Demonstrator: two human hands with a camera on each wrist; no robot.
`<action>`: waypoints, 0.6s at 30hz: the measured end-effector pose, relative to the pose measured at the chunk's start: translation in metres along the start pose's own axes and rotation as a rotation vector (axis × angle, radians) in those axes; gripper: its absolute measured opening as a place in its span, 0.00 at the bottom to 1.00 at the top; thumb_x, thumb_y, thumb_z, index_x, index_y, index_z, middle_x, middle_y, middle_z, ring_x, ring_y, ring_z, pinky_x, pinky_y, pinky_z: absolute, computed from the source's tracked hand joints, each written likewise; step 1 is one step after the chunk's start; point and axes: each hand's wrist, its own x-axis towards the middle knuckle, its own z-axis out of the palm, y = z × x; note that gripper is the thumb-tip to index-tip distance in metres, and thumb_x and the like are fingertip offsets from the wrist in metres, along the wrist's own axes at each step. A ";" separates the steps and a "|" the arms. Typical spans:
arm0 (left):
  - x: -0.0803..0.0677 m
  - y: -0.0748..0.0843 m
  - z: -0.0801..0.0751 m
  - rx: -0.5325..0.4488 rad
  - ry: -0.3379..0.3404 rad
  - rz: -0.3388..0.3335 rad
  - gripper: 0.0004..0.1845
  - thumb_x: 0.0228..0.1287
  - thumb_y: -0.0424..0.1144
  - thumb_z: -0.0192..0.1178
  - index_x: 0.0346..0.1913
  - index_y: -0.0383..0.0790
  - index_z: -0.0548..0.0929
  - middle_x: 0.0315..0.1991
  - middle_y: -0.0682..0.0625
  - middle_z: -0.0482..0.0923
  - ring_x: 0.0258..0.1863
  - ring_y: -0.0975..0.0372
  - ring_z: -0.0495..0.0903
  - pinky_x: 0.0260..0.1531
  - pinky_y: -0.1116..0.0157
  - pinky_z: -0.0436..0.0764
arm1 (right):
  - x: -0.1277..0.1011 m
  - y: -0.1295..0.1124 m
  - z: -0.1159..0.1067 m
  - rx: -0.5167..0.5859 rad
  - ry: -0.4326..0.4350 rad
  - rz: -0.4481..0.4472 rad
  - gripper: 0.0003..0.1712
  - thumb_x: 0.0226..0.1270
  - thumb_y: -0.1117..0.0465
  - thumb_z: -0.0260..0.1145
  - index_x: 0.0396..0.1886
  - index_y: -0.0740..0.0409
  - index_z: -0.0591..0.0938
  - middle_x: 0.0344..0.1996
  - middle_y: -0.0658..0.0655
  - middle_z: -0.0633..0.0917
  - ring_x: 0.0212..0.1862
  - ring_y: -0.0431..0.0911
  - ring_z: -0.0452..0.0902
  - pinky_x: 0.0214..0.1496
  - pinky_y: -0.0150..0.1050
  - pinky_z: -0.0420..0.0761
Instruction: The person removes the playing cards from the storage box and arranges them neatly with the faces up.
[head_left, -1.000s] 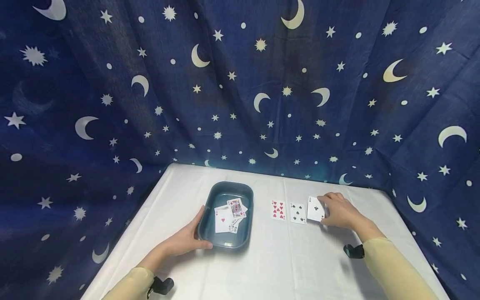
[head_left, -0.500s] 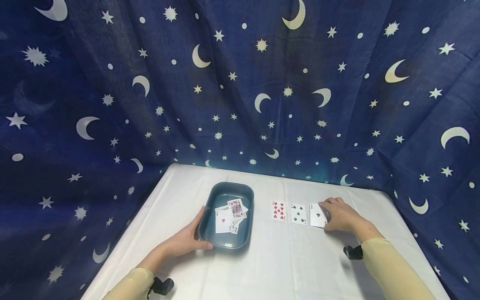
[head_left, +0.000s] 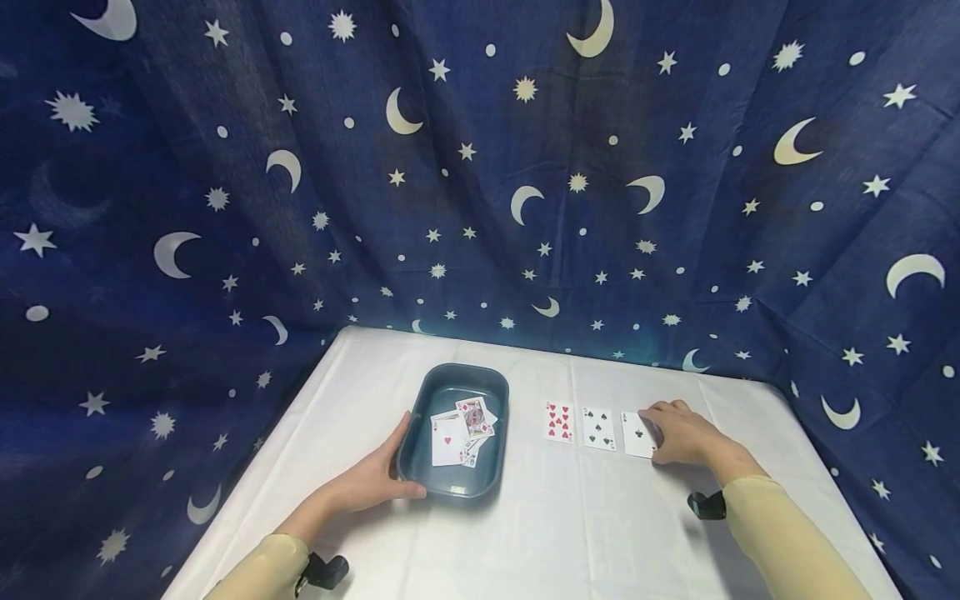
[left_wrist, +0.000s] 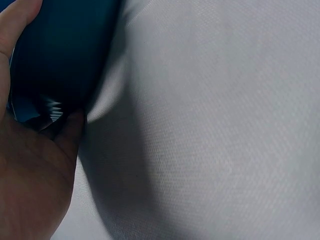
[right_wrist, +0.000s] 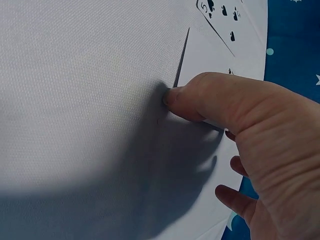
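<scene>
My left hand [head_left: 367, 483] holds the blue-grey tray [head_left: 492, 454] at its left side, thumb at the near corner and fingers along the wall. Inside the tray lie several overlapping playing cards, among them an ace of hearts [head_left: 447, 442] and a red face card [head_left: 476, 418]. To the right, my right hand [head_left: 684, 437] pinches the ace of clubs [head_left: 637, 435] between thumb and fingers, down at the tablecloth. The right wrist view shows the thumb at that card's [right_wrist: 195, 65] edge. Left of it lie a five of spades [head_left: 599, 429] and a hearts card [head_left: 558, 422].
A white cloth [head_left: 525, 550] covers the table. Behind and at the sides hangs a dark blue curtain [head_left: 480, 208] with moons and stars. A black wrist device [head_left: 326, 572] sits at the left wrist, another black device [head_left: 707, 505] at the right.
The ace of clubs has come down onto the cloth and shifted slightly right, opening a gap to the five of spades. My left hand and the tray have stayed put.
</scene>
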 end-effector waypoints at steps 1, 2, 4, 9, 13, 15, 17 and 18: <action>0.000 0.000 0.000 0.001 0.000 0.001 0.71 0.53 0.54 0.79 0.84 0.48 0.33 0.84 0.51 0.35 0.81 0.51 0.39 0.76 0.48 0.51 | 0.000 0.000 0.000 0.002 -0.003 0.002 0.47 0.45 0.58 0.81 0.69 0.65 0.76 0.65 0.68 0.75 0.63 0.66 0.67 0.64 0.69 0.70; 0.000 0.000 0.000 0.001 0.002 0.003 0.71 0.53 0.53 0.79 0.84 0.48 0.34 0.84 0.50 0.35 0.81 0.51 0.38 0.76 0.47 0.52 | 0.000 0.000 0.000 0.005 -0.005 0.004 0.47 0.45 0.58 0.81 0.69 0.65 0.76 0.65 0.68 0.74 0.64 0.66 0.66 0.64 0.69 0.70; -0.001 0.000 0.000 -0.002 0.002 0.004 0.70 0.53 0.53 0.79 0.84 0.49 0.34 0.84 0.49 0.35 0.81 0.50 0.38 0.76 0.47 0.51 | 0.000 0.001 0.000 0.010 -0.007 0.009 0.47 0.45 0.58 0.80 0.69 0.65 0.76 0.65 0.69 0.74 0.64 0.67 0.66 0.64 0.70 0.69; -0.001 0.002 0.001 -0.017 0.010 0.008 0.70 0.52 0.50 0.80 0.84 0.49 0.35 0.84 0.48 0.36 0.81 0.49 0.39 0.75 0.44 0.52 | 0.000 0.002 0.001 0.014 -0.007 0.009 0.47 0.45 0.58 0.80 0.69 0.65 0.76 0.66 0.69 0.74 0.64 0.67 0.65 0.65 0.70 0.69; -0.001 0.001 0.001 -0.004 0.008 0.003 0.71 0.52 0.52 0.80 0.84 0.50 0.35 0.84 0.48 0.35 0.81 0.49 0.39 0.76 0.45 0.51 | -0.001 0.000 0.000 0.022 -0.013 0.014 0.47 0.45 0.59 0.80 0.68 0.66 0.76 0.66 0.69 0.74 0.64 0.67 0.65 0.65 0.69 0.69; 0.000 0.000 0.001 0.005 0.007 -0.006 0.71 0.52 0.54 0.80 0.84 0.50 0.34 0.84 0.49 0.35 0.81 0.50 0.38 0.76 0.47 0.50 | -0.001 0.000 0.000 0.032 -0.019 0.024 0.47 0.45 0.59 0.80 0.69 0.66 0.76 0.66 0.69 0.73 0.64 0.66 0.65 0.65 0.69 0.69; 0.001 0.000 0.001 0.013 0.007 -0.008 0.71 0.51 0.55 0.79 0.84 0.50 0.33 0.84 0.49 0.35 0.81 0.50 0.38 0.76 0.47 0.49 | -0.001 0.000 0.001 0.045 -0.026 0.034 0.47 0.45 0.59 0.80 0.69 0.66 0.75 0.67 0.69 0.73 0.64 0.66 0.65 0.65 0.69 0.69; 0.001 0.000 0.001 0.014 0.007 -0.010 0.71 0.51 0.55 0.79 0.84 0.50 0.33 0.84 0.49 0.35 0.81 0.51 0.39 0.76 0.47 0.49 | -0.001 0.000 0.001 0.050 -0.029 0.039 0.48 0.45 0.59 0.80 0.70 0.66 0.75 0.67 0.69 0.73 0.64 0.65 0.65 0.65 0.69 0.69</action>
